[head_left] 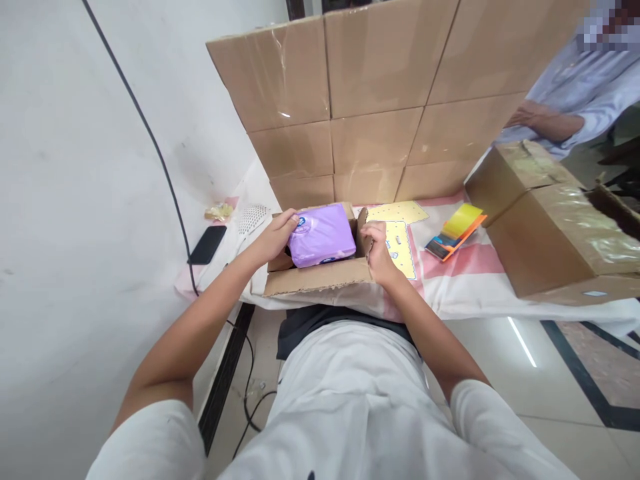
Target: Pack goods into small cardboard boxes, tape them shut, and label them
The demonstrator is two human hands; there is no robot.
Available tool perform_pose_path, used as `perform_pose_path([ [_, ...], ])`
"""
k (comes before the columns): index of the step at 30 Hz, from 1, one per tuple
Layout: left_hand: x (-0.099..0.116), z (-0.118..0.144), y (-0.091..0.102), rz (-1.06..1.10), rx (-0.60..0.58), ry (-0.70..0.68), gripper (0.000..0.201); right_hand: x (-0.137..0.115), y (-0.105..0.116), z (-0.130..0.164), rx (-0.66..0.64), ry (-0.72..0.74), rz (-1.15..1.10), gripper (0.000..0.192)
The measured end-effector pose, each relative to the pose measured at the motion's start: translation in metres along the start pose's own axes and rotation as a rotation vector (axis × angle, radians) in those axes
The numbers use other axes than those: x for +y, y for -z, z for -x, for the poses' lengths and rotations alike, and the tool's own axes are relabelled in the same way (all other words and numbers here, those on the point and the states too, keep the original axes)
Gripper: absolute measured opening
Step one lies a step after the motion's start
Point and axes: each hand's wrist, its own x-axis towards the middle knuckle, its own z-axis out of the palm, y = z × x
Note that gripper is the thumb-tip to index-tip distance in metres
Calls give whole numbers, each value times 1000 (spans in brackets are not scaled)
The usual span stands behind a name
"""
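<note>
Grips the left end of the pack with the left hand, fingers pressed on its edge. Holds the raised right flap of the box with the right hand, fingers curled closed over its edge. Shows the pack lying tilted in the mouth of the box, just beyond the near flap. Looks about midway, as a judgement: box opened, pack at the mouth but seemingly not yet fully inside, flaps not yet folded down. Cannot tell from this view whether going in or coming out, nor the depth of the pack, nor anything beneath it. Includes, just right of the box, a yellow sheet, and farther right an orange packet, too small to read, on the striped cloth. Includes to the left a phone with a dark screen, and beyond it a crumpled wrapper, hard to make out. Ends on the far side at a tall cardboard panel; on the right at a carton, cut off by the frame, and beyond it a person, also cut off and partly blurred.
</note>
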Motion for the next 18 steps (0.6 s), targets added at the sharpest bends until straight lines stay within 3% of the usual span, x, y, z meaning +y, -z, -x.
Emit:
perform_pose_path([
  [4, 5, -6, 1, -246, -159, -56, 38, 1, -1, 3, -11, -55, 14, 79],
  [8, 9, -9, -23, -590, -212, -27, 35, 2, -1, 5, -2, -78, -9, 86],
  [11, 11, -7, -39, -858, -266, -103, 32, 3, -2, 5, 3, -86, 2, 84],
  [18, 10, -7, -32, -1041, -555, -256, 47, 2, -4, 7, -22, -136, 49, 88],
])
